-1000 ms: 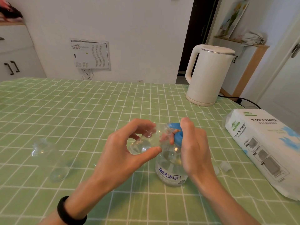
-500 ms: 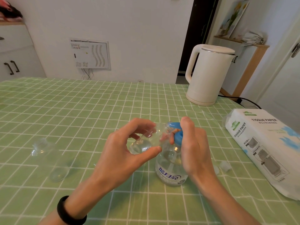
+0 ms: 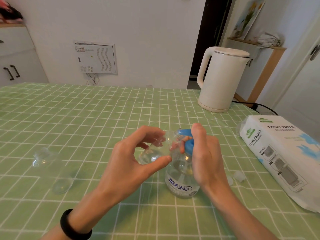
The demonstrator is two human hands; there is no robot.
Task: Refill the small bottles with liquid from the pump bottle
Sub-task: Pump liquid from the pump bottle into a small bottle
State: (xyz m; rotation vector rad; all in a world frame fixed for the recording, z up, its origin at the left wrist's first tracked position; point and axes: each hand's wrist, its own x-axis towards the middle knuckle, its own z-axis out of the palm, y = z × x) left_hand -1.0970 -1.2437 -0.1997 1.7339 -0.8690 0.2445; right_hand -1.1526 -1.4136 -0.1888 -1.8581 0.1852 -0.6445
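A clear pump bottle (image 3: 181,182) with a blue pump head (image 3: 187,142) and a blue-lettered label stands on the green checked tablecloth. My right hand (image 3: 205,155) wraps the pump head, with the index finger on top of it. My left hand (image 3: 131,161) holds a small clear bottle (image 3: 155,150) tilted, its mouth at the blue nozzle. Some clear liquid sits in the small bottle. Another small clear bottle (image 3: 52,168) lies on its side at the left.
A white electric kettle (image 3: 220,78) stands at the back right with its black cord running off the table. A white tissue paper pack (image 3: 284,156) lies along the right edge. A small clear cap (image 3: 239,175) rests beside the pump bottle.
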